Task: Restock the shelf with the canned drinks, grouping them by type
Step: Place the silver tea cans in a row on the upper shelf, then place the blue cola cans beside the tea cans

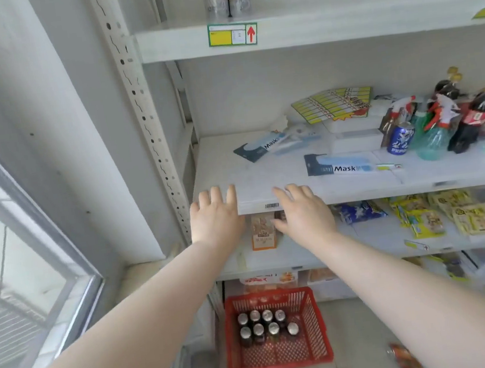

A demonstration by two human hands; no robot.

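The red basket (318,331) on the floor holds eight upright cans (266,326).

white shelf (263,166), mask packs (341,164), blue can (401,138)

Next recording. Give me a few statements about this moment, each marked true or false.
1. The left hand and right hand hold nothing, fingers straight. True.
2. The red plastic basket on the floor is empty. False: it holds eight dark cans with silver tops.
3. A blue drink can stands on the white middle shelf. True.
4. The two flat mask packets lie on the top shelf. False: they lie on the middle shelf.
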